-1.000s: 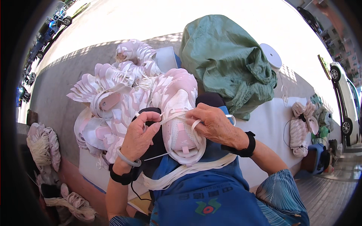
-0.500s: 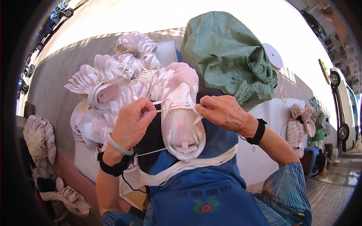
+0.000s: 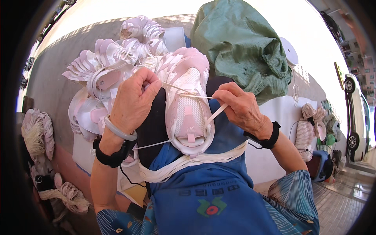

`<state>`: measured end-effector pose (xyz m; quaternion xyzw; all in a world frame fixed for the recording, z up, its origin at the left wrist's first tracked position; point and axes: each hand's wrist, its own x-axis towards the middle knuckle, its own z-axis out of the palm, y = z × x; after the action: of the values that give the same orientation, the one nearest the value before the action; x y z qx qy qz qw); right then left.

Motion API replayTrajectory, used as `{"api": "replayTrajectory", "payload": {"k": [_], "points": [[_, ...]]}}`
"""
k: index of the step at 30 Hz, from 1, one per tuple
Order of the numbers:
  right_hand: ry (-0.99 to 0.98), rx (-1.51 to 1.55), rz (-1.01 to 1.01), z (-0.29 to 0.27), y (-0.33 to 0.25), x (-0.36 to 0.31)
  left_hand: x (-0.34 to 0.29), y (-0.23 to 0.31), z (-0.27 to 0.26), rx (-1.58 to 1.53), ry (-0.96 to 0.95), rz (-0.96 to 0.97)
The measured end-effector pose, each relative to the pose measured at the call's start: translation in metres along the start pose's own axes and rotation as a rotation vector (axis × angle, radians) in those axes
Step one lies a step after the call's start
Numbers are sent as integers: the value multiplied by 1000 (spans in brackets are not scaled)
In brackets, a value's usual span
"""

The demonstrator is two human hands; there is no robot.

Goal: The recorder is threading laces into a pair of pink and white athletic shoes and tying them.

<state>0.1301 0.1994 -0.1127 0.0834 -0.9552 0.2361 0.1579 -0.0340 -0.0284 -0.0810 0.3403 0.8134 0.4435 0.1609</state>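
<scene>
A pink and white shoe upper (image 3: 188, 113) lies across my lap, with its mesh tongue facing up and its heel opening toward me. A thin white shoelace (image 3: 197, 96) crosses over the tongue near the toe end. To the left of the upper, my left hand (image 3: 135, 98) is closed on one end of the lace and draws it taut. Over the right edge, my right hand (image 3: 241, 107) pinches the other strand, which loops down to the right eyelet side. A bundle of white laces (image 3: 192, 166) is draped over my blue apron (image 3: 207, 192) below the heel.
Stacked pink and white shoe uppers (image 3: 103, 74) are heaped at the left. A large green sack (image 3: 239, 47) stands beyond my right hand. More bundled uppers (image 3: 37, 133) lie far left, others (image 3: 307, 131) far right. A blue stool (image 3: 319, 164) and parked vehicles sit at the right.
Both hands have moved away from me, the left one further and outward. The lace strands now cross over the tongue, and a longer loop shows beneath my right hand. The view has shifted slightly.
</scene>
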Motion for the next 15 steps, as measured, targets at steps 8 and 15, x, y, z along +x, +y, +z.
{"api": "replayTrajectory", "payload": {"k": [8,15], "points": [[-41,73,17,1,-9,-3,-3,-11,-2,-16,-11,-23],[-223,643,466,-3,-21,20,0,-16,-1,16,-5,-51]]}}
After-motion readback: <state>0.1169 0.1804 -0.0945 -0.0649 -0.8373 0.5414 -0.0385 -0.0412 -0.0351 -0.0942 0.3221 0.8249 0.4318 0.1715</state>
